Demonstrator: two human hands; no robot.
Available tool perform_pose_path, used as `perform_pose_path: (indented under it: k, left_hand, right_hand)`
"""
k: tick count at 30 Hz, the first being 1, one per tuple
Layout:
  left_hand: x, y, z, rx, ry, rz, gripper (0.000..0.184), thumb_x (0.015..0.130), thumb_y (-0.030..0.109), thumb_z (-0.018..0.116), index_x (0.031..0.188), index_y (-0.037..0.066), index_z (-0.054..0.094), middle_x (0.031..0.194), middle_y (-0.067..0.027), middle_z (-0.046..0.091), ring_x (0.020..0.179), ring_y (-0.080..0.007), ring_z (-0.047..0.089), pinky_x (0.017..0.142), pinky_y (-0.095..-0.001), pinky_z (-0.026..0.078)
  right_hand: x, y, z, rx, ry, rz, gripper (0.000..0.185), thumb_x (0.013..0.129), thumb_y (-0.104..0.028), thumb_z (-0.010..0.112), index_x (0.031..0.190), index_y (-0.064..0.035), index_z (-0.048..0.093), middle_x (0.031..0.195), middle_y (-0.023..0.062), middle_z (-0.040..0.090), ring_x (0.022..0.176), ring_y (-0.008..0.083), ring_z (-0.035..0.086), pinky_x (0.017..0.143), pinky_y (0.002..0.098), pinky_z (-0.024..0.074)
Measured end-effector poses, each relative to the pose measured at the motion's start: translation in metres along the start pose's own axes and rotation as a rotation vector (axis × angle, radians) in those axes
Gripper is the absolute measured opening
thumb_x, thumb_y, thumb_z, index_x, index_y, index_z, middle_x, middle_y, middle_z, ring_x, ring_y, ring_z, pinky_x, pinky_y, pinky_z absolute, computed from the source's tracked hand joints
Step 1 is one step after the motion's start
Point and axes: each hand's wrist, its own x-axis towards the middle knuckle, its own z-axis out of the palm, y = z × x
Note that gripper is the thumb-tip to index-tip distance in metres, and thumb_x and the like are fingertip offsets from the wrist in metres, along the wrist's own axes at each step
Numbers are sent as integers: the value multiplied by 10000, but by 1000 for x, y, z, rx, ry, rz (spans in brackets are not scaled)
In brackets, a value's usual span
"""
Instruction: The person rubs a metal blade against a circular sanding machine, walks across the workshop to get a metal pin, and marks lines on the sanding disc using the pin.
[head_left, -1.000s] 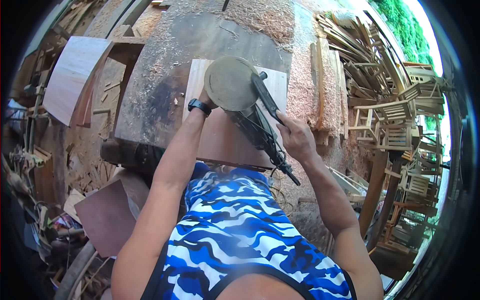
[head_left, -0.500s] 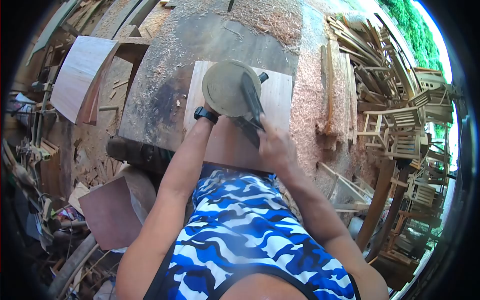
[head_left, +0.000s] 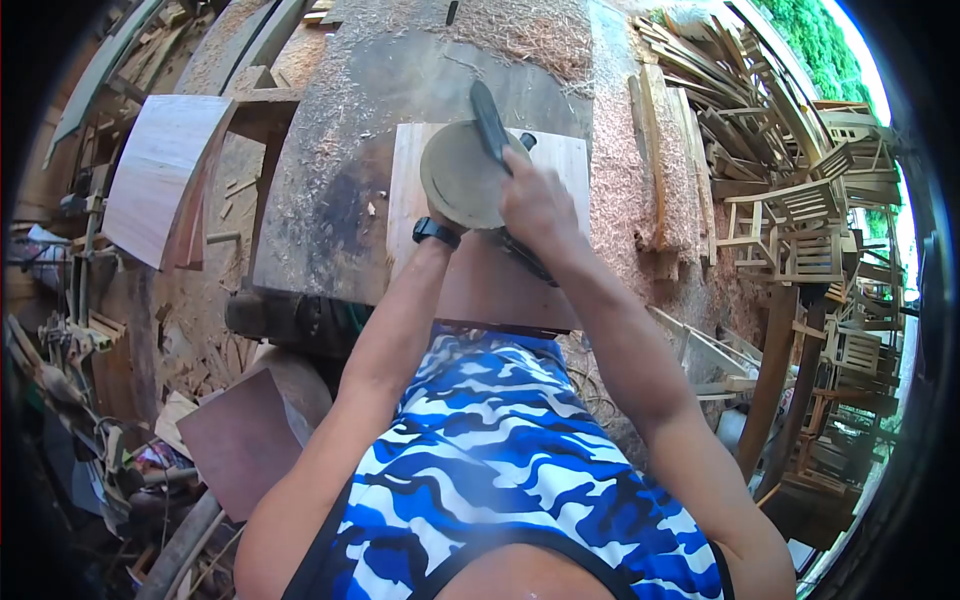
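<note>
A disc sander is turned with its round, dusty tan disc [head_left: 460, 180] facing up, over a pale wooden board [head_left: 562, 190]. Its dark body shows below the disc, and a black knob [head_left: 528, 140] sticks out at the far right. My left hand [head_left: 438, 214] goes under the disc's near left edge and supports the sander; its fingers are hidden. My right hand [head_left: 540, 200] is closed around a long, dark, flat bar [head_left: 487, 115], whose exact kind I cannot make out. The bar lies across the disc's right side, its far end past the rim.
The board rests on a dark worktable [head_left: 335, 200] scattered with shavings. Planks [head_left: 665, 160] and wooden chairs [head_left: 800, 240] are stacked on the right. Curved wooden panels [head_left: 165, 170] stand at left. A reddish-brown sheet [head_left: 240, 440] leans at lower left.
My right hand has slid the dark bar away from my body, so its tip now passes the disc's far edge. The disc and my left wrist sit slightly further right in view.
</note>
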Motion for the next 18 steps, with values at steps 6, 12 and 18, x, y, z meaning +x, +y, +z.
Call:
perform_pose_path:
  k: [6,12,18]
  left_hand:
    - [-2,24,6,-912,121,-271,706,1007,219,693,1609,101,343,1583,-111,501,1424,-247,510,1209,-437,418]
    - [0,14,12,-247,111,-171,692,941,341,754,1523,103,465,1479,-95,603,1354,-246,578,1159,-423,463]
    - [8,49,9,-302,64,-148,689,981,319,701,1565,97,410,1545,-92,544,1400,-254,538,1193,-434,431]
  right_hand:
    - [-23,-15,0,24,-7,-4,410,1003,-230,591,1390,-101,635,1050,331,705,1037,534,668,907,594,533]
    - [21,-22,10,-5,40,10,425,1007,-252,588,1411,-122,625,1093,323,702,1062,531,662,917,589,532]
    - [-18,-24,13,12,42,-73,411,996,-254,611,1373,-95,659,1169,294,707,1106,508,662,952,560,531]
